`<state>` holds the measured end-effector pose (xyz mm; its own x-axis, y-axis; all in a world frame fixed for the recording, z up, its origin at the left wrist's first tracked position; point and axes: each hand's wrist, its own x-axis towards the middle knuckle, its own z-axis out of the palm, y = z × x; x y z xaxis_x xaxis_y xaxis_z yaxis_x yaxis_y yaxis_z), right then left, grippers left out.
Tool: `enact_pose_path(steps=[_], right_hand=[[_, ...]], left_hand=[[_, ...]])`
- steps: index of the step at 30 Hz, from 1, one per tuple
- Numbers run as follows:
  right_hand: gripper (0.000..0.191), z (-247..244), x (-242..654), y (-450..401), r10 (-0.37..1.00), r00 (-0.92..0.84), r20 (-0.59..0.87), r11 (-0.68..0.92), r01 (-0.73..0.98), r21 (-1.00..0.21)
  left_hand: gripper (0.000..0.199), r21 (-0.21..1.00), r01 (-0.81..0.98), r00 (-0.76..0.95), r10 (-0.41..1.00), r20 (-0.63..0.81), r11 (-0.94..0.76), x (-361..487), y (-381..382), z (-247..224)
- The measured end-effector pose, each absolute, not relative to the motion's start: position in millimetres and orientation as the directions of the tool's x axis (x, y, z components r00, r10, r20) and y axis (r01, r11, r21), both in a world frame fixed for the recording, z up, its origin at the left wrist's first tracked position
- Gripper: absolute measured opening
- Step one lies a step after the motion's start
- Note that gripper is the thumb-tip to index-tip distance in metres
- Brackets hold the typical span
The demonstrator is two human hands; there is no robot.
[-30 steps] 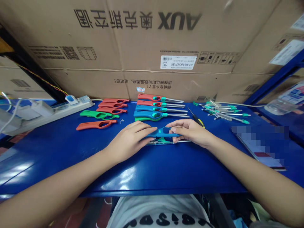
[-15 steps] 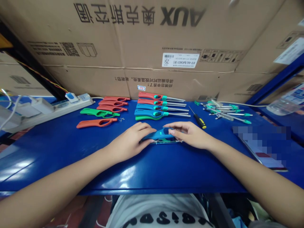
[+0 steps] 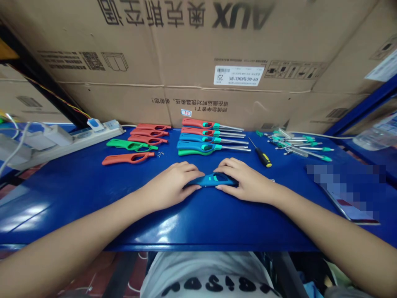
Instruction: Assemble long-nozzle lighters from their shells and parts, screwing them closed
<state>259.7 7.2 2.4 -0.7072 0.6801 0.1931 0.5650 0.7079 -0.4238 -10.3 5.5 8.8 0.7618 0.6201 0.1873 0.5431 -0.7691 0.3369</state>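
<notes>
Between my two hands lies a blue long-nosed gas lighter (image 3: pixel 211 179), flat and crosswise near the middle of the blue table (image 3: pixel 198 223). My left hand (image 3: pixel 173 184) is closed round its handle end, thumb on the near side and fingers on the far side. At the trigger-loop end, my right hand (image 3: pixel 243 180) grips it the same way and covers its tip. Teal parts show in the loop and in a small slot of the casing. Beyond my hands are finished-looking lighters (image 3: pixel 198 135) in red, blue and green, with metal tubes.
Red and green lighter casings (image 3: pixel 128 158) lie at the left, beside a white power strip (image 3: pixel 77 140). A black-and-yellow screwdriver (image 3: pixel 264 158), a pile of metal tubes with teal ends (image 3: pixel 297 145) and a phone-like slab (image 3: pixel 344 198) are at the right. A cardboard box (image 3: pixel 180 54) stands behind.
The casing has come down over the inner parts that showed beneath it, and its halves now look together. My right hand has shifted from the loop to gripping the end from both sides.
</notes>
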Motion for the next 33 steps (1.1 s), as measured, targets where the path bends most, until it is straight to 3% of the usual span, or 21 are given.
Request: enact_pose_path(steps=[8,16,20,26,33], right_hand=[[0.035,-2.5,260.3,9.7,0.674,-0.714,0.19,0.719,0.573,-0.393],[0.045,3.1,264.2,8.3,0.645,-0.749,0.152,0.758,0.601,-0.254],[0.045,5.7,266.3,7.0,0.623,-0.768,0.149,0.777,0.586,-0.23],[0.043,4.1,263.2,6.7,0.675,-0.724,0.14,0.718,0.601,-0.352],[0.035,2.4,260.7,8.1,0.751,-0.651,0.114,0.58,0.566,-0.586]], left_hand=[[0.029,0.351,0.547,0.76,0.627,0.17,-0.76,-11.1,7.2,9.4],[0.033,0.16,0.586,0.783,0.606,0.141,-0.794,-11.2,3.9,12.0],[0.033,0.148,0.575,0.788,0.593,0.166,-0.805,-10.1,2.0,12.0],[0.03,0.223,0.573,0.767,0.612,0.194,-0.788,-10.2,2.5,7.2],[0.026,0.437,0.559,0.696,0.685,0.213,-0.704,-7.5,5.1,5.6]])
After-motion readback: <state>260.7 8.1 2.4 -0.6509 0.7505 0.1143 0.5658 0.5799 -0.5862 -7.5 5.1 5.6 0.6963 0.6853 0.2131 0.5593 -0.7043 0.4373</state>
